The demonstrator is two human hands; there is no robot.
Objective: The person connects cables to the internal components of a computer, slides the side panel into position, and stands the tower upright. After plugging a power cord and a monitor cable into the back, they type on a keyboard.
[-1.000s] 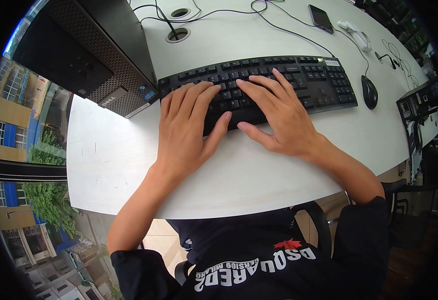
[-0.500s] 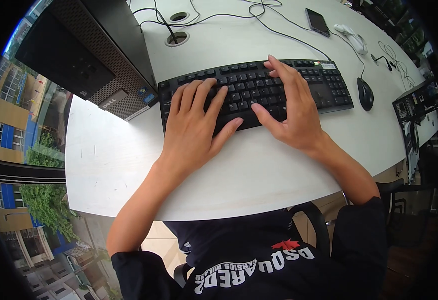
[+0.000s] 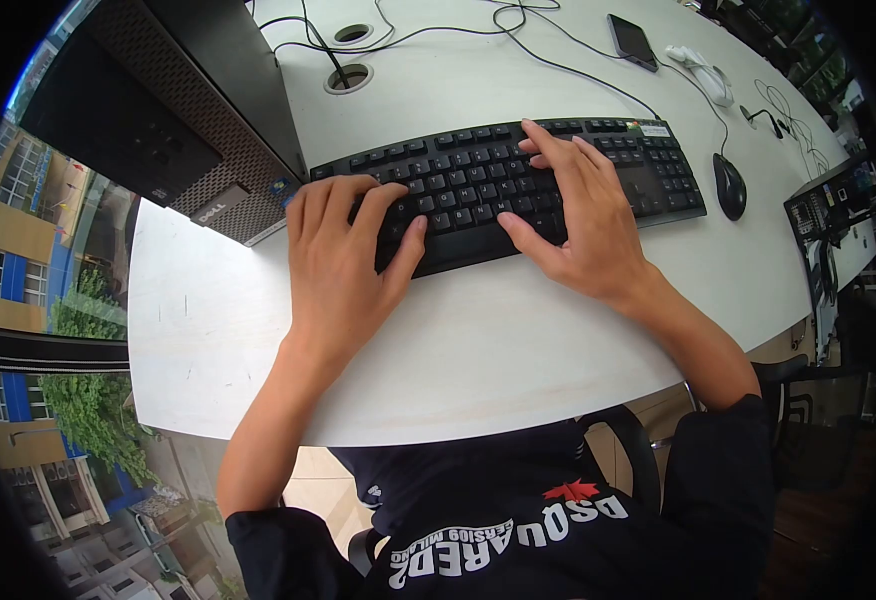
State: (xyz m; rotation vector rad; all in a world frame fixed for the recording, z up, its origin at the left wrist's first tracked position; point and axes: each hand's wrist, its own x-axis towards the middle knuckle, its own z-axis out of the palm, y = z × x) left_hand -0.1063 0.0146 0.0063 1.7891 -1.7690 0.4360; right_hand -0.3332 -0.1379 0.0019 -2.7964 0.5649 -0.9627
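Observation:
A black keyboard (image 3: 468,205) lies on the white table, under both of my hands. My left hand (image 3: 343,245) rests over its left end with fingers apart and bent, covering the leftmost keys; the thumb lies near the lower row. Over the right part of the letter keys, my right hand (image 3: 583,215) has its fingers apart, the index raised toward the top row and the thumb stretched out by the space bar. Neither hand grasps anything. A black mouse (image 3: 729,187) sits just right of the keyboard.
A black Dell computer tower (image 3: 208,120) stands at the left, close to my left hand. Toward the back right of the table (image 3: 438,350) are a phone (image 3: 633,42) and a white cable bundle (image 3: 703,75). Black cables run across the back near two round cable holes (image 3: 349,79).
My left hand has slid left along the keyboard, uncovering some of the middle letter keys. My right hand's fingers have shifted slightly left and bent more.

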